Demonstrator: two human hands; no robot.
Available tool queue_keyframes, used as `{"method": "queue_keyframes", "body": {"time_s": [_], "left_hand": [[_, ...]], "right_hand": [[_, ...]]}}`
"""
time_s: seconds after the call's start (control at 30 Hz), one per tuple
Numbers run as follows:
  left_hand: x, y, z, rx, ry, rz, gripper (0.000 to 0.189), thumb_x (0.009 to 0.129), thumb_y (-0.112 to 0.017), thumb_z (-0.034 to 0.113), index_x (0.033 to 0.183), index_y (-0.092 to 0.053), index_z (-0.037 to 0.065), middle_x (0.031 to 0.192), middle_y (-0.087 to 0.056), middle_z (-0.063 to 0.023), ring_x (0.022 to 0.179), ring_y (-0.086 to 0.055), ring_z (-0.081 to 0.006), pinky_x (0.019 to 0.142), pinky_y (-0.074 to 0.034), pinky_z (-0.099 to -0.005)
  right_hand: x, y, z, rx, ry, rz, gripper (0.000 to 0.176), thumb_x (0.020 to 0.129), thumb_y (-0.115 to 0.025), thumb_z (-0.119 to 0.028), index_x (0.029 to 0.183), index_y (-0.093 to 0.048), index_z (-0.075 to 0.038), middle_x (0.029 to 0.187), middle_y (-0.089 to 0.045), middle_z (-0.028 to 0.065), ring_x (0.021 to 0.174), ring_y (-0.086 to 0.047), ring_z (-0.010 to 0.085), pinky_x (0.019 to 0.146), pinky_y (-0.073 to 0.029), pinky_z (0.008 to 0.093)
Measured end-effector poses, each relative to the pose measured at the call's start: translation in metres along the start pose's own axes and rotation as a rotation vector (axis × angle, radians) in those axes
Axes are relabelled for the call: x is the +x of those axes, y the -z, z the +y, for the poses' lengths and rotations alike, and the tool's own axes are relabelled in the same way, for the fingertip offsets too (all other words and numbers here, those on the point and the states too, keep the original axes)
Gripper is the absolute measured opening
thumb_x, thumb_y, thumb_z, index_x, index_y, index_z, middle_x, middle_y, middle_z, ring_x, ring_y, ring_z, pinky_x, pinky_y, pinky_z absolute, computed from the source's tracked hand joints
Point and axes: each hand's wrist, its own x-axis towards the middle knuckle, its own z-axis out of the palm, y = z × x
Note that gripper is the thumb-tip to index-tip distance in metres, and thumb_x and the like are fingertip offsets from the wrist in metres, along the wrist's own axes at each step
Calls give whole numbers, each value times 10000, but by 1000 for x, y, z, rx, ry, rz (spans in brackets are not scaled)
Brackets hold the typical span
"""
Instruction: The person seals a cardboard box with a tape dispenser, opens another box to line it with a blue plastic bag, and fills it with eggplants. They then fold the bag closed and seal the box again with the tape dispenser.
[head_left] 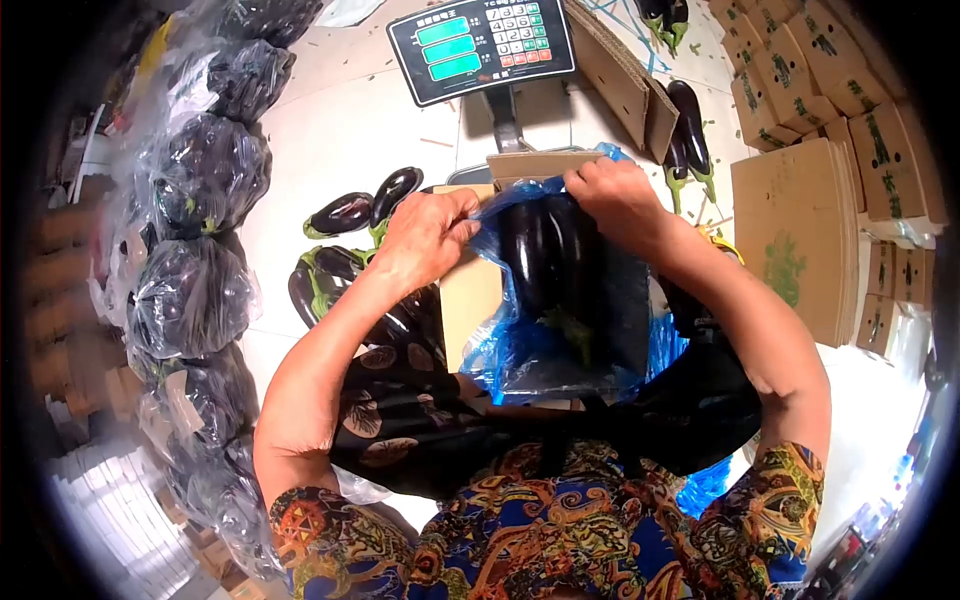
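An open cardboard box lined with a blue plastic bag stands in front of my body. Dark eggplants lie inside it, one with its green stem toward me. My left hand is closed on the bag's edge at the box's far left corner. At the far right side my right hand grips the same bag's edge, with a bit of blue plastic showing above the fingers.
Beyond the box is a digital scale display. Loose eggplants lie left of the box, others at the right. Plastic-bagged eggplants line the left. Flat cardboard and stacked cartons stand at the right.
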Motion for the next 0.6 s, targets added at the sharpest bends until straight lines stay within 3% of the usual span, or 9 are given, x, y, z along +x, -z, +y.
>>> {"method": "queue_keyframes", "body": {"time_s": [0.07,0.1,0.2,0.27,0.37,0.43,0.5,0.53,0.6], "left_hand": [[-3,2,-1,-6,2,2,101,857,-627,60,838,-551,-4,603,-528,-155,542,-474,-221,562,-420,-364],[-4,5,1,-33,17,6,99,856,-628,60,840,-555,-4,598,-527,-151,536,-479,-220,561,-422,-363],[-7,14,-1,-48,31,17,95,870,-627,72,840,-570,2,572,-527,-99,523,-500,-172,554,-435,-333],[-9,20,-7,-72,102,13,96,881,-621,75,834,-574,6,579,-537,-67,533,-505,-138,552,-438,-313],[-9,27,-19,-204,167,34,82,898,-599,57,828,-594,14,628,-565,-15,576,-524,-96,562,-445,-269],[-12,34,-11,-205,167,31,72,893,-597,49,829,-599,15,649,-576,-15,587,-534,-101,576,-450,-269],[-15,30,-19,-238,57,-70,29,860,-604,21,831,-608,20,677,-598,-38,624,-556,-113,587,-455,-274],[-15,24,-21,-257,-108,-159,63,807,-596,-23,833,-616,31,683,-607,-61,640,-575,-131,606,-469,-287],[-22,6,-6,-117,-116,-447,108,759,-597,-40,828,-623,40,692,-614,-81,636,-595,-191,629,-489,-338]], "right_hand": [[-3,-16,-1,-112,21,-66,61,757,-602,-147,756,-543,-132,661,-546,6,611,-575,195,546,-453,338],[0,-17,3,-32,-27,-24,53,754,-590,-139,735,-544,-120,602,-543,32,543,-570,251,512,-459,375],[12,-10,8,227,-148,114,54,781,-557,-107,729,-542,-101,633,-576,97,565,-595,293,508,-469,429],[36,38,8,291,-268,304,121,851,-504,-113,741,-544,-83,684,-595,159,650,-621,335,576,-486,464],[41,72,13,511,-419,99,88,826,-538,-93,742,-565,-88,709,-599,147,755,-617,353,678,-469,486],[32,72,11,569,-176,47,50,799,-576,-52,754,-568,-73,757,-609,134,779,-608,345,673,-468,466],[16,55,5,711,-28,15,99,766,-659,1,774,-581,-59,830,-606,120,799,-590,304,668,-470,399],[9,53,3,816,-94,27,114,762,-678,-1,783,-582,-60,823,-597,117,786,-587,287,670,-471,379],[0,55,3,1018,-205,41,150,755,-716,-7,801,-584,-63,809,-580,112,760,-580,255,672,-474,339]]}}
